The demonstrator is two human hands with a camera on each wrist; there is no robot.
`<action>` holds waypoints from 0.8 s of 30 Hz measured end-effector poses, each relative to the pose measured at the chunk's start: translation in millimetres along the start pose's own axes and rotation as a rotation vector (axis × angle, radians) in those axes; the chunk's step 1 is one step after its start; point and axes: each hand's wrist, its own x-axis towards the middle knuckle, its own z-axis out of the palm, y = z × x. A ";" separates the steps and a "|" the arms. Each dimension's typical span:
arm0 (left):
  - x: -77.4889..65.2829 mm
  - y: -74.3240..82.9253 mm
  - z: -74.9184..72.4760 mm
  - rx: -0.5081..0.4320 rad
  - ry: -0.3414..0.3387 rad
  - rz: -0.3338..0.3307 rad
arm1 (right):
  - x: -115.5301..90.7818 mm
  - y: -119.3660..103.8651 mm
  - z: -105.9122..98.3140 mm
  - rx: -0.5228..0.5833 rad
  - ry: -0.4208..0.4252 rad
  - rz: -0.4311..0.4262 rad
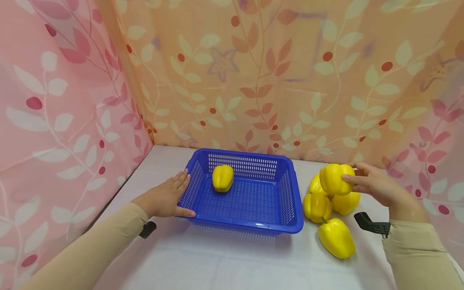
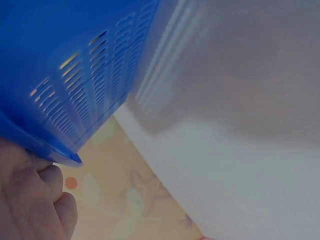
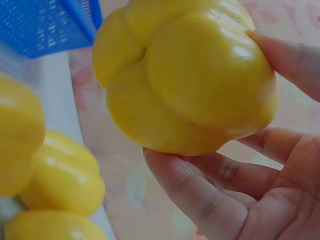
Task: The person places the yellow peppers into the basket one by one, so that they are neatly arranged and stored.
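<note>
My right hand (image 1: 375, 185) holds a yellow bell pepper (image 1: 331, 179) between thumb and fingers, above several other yellow bell peppers. The right wrist view shows the lobed end of this held pepper (image 3: 195, 75). Among those below are a darker yellow pepper (image 1: 317, 207) and, nearest me, a pepper with a green stem (image 1: 337, 238). My left hand (image 1: 164, 195) rests on the left rim of a blue plastic basket (image 1: 239, 224), fingers extended and thumb spread at its front corner. One yellow pepper (image 1: 222, 178) lies inside the basket, towards the back left.
The basket stands on a white-covered table (image 1: 217, 262), left of the loose peppers. A patterned orange curtain (image 1: 224, 100) hangs behind the table, and a pink one (image 1: 72, 121) hangs along the left. A black strap (image 1: 371, 224) projects from the right sleeve.
</note>
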 end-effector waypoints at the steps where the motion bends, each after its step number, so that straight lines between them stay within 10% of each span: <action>1: 0.3 -0.4 0.0 0.004 -0.001 -0.002 | 1.9 -2.9 1.2 0.004 -0.004 -0.002; 24: -0.3 1.2 -0.9 -0.001 -0.003 0.004 | 43.2 -56.7 39.3 0.040 -0.068 -0.056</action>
